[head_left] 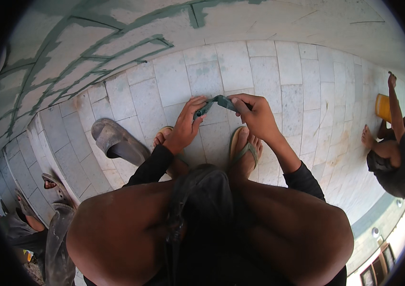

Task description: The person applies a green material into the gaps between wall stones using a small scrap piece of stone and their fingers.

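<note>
Squatting on a pale tiled floor (240, 62), the person shows bare knees nearest, with sandalled feet (245, 152) just beyond. Farther out, both hands meet over the tiles. The left hand (186, 125) is closed, fingers curled, pinching the left end of a small dark green strip (219, 101). The right hand (255, 114) grips its right end, thumb pressed on top. The strip arches between them, above the floor. A loose grey sandal (116, 141) lies left; another person (393, 152) crouches far right.
</note>
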A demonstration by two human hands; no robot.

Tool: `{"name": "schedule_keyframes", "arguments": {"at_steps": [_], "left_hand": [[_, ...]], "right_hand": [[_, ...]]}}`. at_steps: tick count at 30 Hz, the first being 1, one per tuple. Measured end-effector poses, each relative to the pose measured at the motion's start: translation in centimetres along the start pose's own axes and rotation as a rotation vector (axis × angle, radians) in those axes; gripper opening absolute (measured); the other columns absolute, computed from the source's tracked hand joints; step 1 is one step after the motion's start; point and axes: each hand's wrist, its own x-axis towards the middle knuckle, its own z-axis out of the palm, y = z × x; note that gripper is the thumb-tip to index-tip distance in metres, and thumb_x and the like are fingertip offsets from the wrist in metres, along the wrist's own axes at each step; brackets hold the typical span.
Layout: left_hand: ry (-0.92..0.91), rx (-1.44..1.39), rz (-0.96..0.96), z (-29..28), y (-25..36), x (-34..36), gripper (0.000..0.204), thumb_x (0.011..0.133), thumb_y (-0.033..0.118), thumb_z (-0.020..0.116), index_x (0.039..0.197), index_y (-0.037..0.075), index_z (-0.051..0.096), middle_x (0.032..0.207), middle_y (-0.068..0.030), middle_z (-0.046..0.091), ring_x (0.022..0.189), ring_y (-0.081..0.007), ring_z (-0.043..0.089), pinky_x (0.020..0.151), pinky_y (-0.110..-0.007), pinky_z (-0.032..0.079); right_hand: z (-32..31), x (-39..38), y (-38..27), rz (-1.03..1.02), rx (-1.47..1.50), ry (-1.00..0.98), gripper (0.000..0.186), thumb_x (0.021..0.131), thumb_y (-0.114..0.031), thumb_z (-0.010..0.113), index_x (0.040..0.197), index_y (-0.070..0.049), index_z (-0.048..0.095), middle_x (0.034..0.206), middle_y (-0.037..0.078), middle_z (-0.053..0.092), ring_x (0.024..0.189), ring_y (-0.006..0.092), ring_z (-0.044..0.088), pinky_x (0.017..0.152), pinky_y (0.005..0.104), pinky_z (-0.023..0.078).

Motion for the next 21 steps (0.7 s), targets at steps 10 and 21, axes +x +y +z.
{"name": "schedule_keyframes", "arguments": {"at_steps": [10, 21], "left_hand": [[-0.12, 0.212, 0.017, -0.3, 0.8, 1.2, 0.05, 0.086, -0.013, 0.062, 0.134, -0.005, 0.053, 0.144, -0.0232, 0.056, 0.137, -0.0414, 0.051, 0.123, -0.052, 0.035], [-0.125, 0.265, 0.023, 0.0, 1.3, 1.4, 0.053, 0.084, -0.013, 0.061, 0.136, -0.005, 0.058, 0.145, -0.0216, 0.057, 0.135, -0.0396, 0.054, 0.12, -0.051, 0.039]], "right_hand": [[0.2, -0.2, -0.7, 0.063, 0.055, -0.106, 0.031, 0.102, -0.024, 0.061, 0.11, 0.002, 0.076, 0.07, 0.007, 0.066, 0.063, 0.0115, 0.059, 0.061, 0.0299, 0.048], [0.7, -0.3, -0.2, 0.02, -0.002, -0.066, 0.028, 0.101, -0.02, 0.061, 0.107, 0.003, 0.076, 0.066, 0.011, 0.064, 0.062, 0.014, 0.061, 0.061, 0.0326, 0.049]]}}
